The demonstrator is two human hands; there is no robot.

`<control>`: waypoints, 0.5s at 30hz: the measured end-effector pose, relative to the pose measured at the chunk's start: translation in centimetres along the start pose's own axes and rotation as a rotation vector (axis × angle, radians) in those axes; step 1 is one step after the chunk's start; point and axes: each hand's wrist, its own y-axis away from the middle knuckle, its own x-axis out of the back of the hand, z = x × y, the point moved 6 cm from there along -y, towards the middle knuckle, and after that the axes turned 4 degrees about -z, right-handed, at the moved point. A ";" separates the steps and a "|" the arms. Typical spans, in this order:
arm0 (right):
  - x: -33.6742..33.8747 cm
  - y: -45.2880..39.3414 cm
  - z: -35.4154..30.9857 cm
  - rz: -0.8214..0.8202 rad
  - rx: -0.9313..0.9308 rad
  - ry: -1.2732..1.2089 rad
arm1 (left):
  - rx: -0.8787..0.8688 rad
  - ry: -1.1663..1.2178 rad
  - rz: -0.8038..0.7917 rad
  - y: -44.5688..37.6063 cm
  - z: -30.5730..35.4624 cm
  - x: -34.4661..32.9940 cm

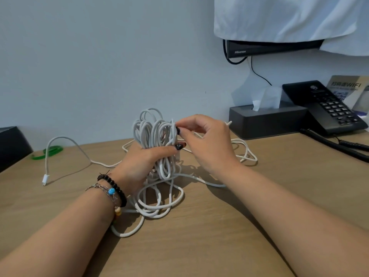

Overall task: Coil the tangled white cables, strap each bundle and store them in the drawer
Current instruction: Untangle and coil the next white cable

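Right fingertips [180,130]: thumb and forefinger pinched together on one loop at the right edge of the raised cable bunch; the other fingers curl loosely behind.
Right hand [207,140]: held above the desk, forearm running in from lower right.
Left fingers [169,149]: curled round the middle of the bunch, dark-painted thumbnail pressed on its front.
Left hand [139,162]: grips the bunch upright, wrist low near the desk.
White cables [155,132]: many loops fan up above the left fist; below it more loops hang down and lie in a loose tangle on the desk, beside the left wrist.
Loose strands: one arcs away left, ending in a white plug [45,179] on the desk; others loop out right, behind the right hand.
Wrist: bead bracelets [113,191] on the left.
Desk [199,236]: wood-grain top, against a pale wall.
Green strap [49,151]: lies far left, well apart from the tangle.
Far right: dark tissue box [267,120], black telephone [323,106] just beside it.
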 end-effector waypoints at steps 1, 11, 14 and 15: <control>0.0 0.1 -0.1 0.007 0.017 0.010 | -0.007 -0.006 0.007 0.0 0.1 0.1; -0.5 -2.4 0.8 0.004 -0.077 0.094 | -0.006 0.251 0.369 -0.1 0.4 4.1; -2.7 -7.0 0.5 -0.225 -0.107 0.298 | 0.009 0.313 0.464 -0.3 -0.2 5.2; -3.6 -8.2 0.5 -0.304 -0.102 0.354 | 0.013 0.312 0.468 -0.4 -0.4 5.3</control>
